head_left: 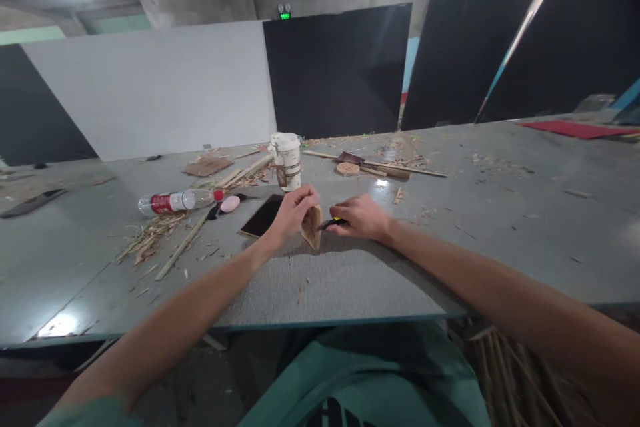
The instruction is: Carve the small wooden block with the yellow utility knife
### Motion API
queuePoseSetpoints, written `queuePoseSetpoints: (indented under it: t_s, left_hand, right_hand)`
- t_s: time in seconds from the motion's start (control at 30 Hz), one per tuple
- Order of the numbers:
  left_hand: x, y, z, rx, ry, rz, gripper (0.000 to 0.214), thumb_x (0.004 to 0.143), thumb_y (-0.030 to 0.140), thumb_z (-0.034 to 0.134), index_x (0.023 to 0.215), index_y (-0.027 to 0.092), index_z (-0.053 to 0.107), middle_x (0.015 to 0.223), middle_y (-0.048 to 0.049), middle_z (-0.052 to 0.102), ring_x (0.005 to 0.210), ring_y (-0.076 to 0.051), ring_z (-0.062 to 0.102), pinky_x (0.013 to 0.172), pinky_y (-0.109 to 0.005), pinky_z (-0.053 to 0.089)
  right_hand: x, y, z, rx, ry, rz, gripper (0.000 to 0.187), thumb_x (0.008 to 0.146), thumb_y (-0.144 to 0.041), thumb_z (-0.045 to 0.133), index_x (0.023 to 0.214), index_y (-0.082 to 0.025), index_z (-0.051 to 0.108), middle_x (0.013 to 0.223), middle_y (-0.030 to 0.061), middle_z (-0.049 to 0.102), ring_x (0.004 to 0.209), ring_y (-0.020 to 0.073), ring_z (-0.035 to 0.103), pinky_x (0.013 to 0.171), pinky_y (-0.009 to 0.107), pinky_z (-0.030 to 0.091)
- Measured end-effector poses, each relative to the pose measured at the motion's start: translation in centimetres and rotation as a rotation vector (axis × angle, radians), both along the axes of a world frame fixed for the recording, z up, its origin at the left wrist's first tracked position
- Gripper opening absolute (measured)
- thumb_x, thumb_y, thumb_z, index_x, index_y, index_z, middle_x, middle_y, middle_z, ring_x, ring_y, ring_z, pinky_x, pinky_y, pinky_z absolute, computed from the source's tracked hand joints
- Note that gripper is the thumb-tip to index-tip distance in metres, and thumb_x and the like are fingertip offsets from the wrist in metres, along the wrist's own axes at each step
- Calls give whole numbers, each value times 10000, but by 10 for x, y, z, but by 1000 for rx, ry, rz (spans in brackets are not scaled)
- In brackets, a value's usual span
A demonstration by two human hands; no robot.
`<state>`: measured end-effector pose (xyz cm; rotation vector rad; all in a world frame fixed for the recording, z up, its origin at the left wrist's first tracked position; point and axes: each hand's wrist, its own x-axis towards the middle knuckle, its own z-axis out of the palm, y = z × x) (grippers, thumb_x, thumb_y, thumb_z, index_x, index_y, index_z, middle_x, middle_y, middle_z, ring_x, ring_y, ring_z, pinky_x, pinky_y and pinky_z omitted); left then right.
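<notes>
My left hand grips a small piece of wood by its upper part and keeps it on edge over the grey mat. Closed around a black and yellow utility knife, my right hand is just to the right of the wood. The knife's tip points left and meets or nearly meets the wood's face; actual contact is too small to make out. Behind my left hand a dark flat panel lies on the table.
Beyond my hands stands a white lidded cup. To the left lie a plastic bottle, wood shavings and a pale pink oval object. Wood strips and a round wooden piece lie farther back. The table's front edge runs near my body.
</notes>
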<state>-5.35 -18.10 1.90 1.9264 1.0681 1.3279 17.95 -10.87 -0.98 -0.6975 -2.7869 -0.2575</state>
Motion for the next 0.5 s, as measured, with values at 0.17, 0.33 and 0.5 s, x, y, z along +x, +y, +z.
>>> queuePoseSetpoints:
  t_s: [0.17,0.33,0.5]
  left_hand:
    - [0,-1,2,0,-4,-8,256,961,370,544,745,232,544,730,-15,617,697,-165,563,661,-313,484]
    - [0,1,0,-18,-21,-24,251,963,368,540,752,232,544,736,-21,635,682,-160,575,647,-316,481]
    - [-1,5,-4,-41,-39,-38,258,971,387,535,761,237,531,750,-32,662,688,-164,610,641,-314,507]
  right_hand:
    - [-3,-1,-2,-11,-8,18,364,1068,-514,686,1210,-180,709,1121,59,732,923,183,707,831,383,628]
    - [-4,-2,-2,-8,-11,18,357,1070,-509,685,1203,-179,712,1114,57,734,919,181,709,831,382,630]
    - [-5,-3,-3,-10,-23,36,359,1071,-510,686,1202,-177,714,1108,57,738,916,181,713,830,383,632]
